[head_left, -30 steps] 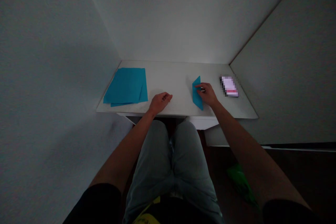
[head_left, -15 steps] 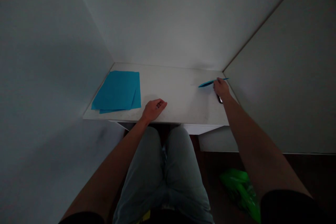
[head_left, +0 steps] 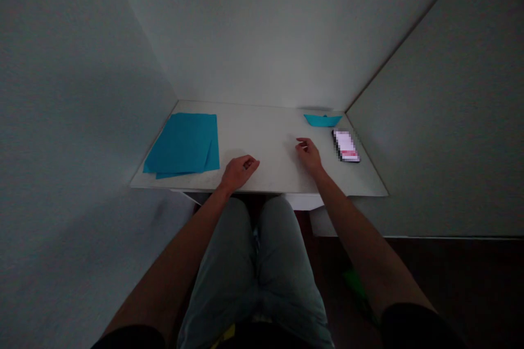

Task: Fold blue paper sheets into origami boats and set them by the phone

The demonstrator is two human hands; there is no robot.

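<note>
A blue folded paper boat [head_left: 323,120] rests near the back right of the white desk. My right hand [head_left: 309,156] is over the desk, in front and to the left of the boat and apart from it. It holds nothing, and its fingers are loosely bent and apart. My left hand [head_left: 239,172] lies at the desk's front edge, relaxed and half curled, with nothing visible in it. To its left is a small stack of blue paper sheets [head_left: 182,143], slightly fanned, which it does not touch.
A phone [head_left: 346,146] with a lit, pixelated screen lies at the right of the white desk [head_left: 257,125]. Walls enclose the desk at left, back and right. Part of a green plastic bag [head_left: 355,285] shows on the dark floor below my right forearm.
My right hand has let go of the paper boat, which now stands at the back right. The hand has moved left and toward me, uncovering the phone. My left hand has stayed put.
</note>
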